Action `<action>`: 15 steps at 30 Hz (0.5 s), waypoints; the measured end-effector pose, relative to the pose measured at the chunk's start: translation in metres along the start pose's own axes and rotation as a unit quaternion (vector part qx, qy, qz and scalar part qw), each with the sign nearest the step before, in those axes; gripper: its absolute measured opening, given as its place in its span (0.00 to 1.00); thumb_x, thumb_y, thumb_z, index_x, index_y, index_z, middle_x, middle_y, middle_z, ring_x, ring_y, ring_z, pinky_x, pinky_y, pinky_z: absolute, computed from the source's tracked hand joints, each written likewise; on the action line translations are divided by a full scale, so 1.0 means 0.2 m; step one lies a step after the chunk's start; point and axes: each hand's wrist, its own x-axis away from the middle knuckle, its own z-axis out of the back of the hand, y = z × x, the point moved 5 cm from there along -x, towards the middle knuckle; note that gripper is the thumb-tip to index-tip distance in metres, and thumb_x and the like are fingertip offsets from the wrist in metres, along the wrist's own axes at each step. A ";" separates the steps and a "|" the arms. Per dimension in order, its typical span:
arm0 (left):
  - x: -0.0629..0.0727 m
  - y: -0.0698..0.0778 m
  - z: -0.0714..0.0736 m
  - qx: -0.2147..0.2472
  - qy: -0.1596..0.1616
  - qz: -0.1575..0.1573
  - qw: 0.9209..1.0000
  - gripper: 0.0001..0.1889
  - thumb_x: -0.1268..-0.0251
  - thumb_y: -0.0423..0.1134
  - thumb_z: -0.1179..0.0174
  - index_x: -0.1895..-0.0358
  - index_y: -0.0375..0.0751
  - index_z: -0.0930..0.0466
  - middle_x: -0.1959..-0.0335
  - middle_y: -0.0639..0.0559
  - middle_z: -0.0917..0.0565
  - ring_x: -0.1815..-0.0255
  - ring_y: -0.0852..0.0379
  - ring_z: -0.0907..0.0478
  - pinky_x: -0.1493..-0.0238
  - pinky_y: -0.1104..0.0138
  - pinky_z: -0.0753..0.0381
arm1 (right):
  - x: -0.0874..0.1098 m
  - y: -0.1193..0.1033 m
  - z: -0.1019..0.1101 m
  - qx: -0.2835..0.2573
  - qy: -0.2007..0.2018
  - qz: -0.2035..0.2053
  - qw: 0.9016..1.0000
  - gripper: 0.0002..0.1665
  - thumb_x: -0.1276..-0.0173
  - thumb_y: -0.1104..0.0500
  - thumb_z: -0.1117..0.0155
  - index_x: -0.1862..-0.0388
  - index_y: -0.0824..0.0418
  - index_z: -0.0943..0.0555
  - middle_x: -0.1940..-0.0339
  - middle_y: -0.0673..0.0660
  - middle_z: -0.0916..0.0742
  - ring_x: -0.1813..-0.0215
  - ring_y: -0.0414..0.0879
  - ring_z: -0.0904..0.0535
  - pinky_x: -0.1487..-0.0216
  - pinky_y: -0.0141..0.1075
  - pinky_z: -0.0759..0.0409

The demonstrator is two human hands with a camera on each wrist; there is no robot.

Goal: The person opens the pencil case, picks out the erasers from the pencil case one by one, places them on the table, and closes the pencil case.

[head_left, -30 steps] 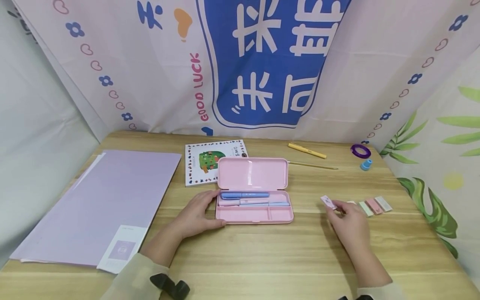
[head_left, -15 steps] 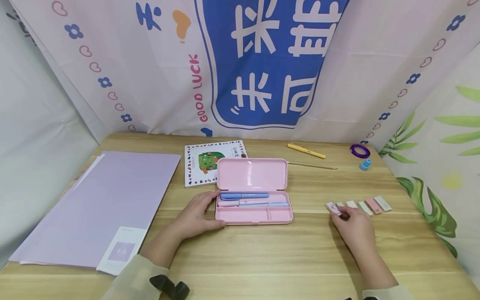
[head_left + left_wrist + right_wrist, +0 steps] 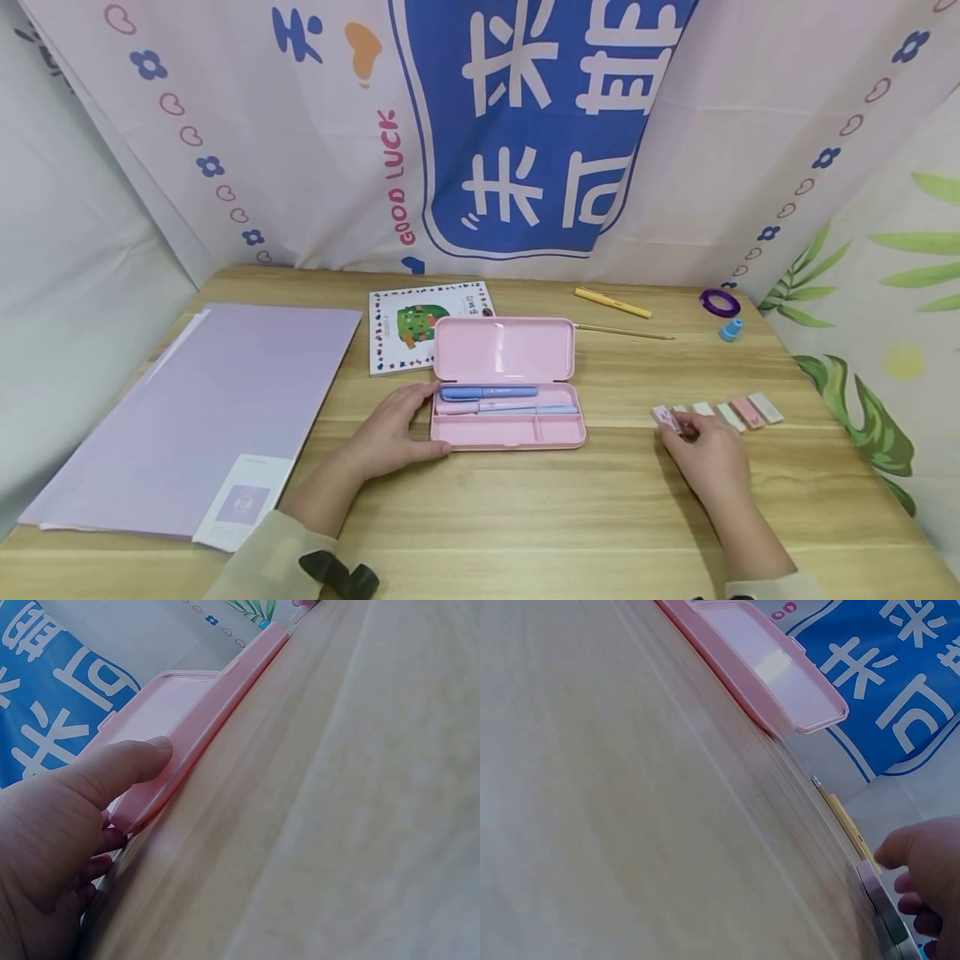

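Materials and finishes, desk setup

The table (image 3: 525, 500) was matt, grained wood; the pencil case (image 3: 504, 350) was smooth glossy pink plastic, its lid catching glare. The folder (image 3: 210, 400) looked matt lilac paper, and the backdrop (image 3: 525, 125) was printed, creased cloth.

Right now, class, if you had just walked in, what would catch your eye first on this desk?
The open pink pencil case at the middle of the wooden table, pens in its tray, steadied by the left hand at its left end. To its right, the right hand pinches a small pink eraser at the end of a row of pastel erasers. A large lilac folder lies on the left.
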 end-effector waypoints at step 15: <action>0.00 -0.01 0.00 -0.003 -0.006 0.009 1.000 0.50 0.49 0.61 0.30 0.24 0.45 0.41 0.26 0.41 0.36 0.24 0.39 0.43 0.25 0.42 0.43 | -0.24 -0.33 -0.05 -0.111 -0.043 0.104 0.988 0.32 0.28 0.44 0.41 0.34 0.64 0.26 0.36 0.68 0.24 0.34 0.65 0.30 0.32 0.61 0.32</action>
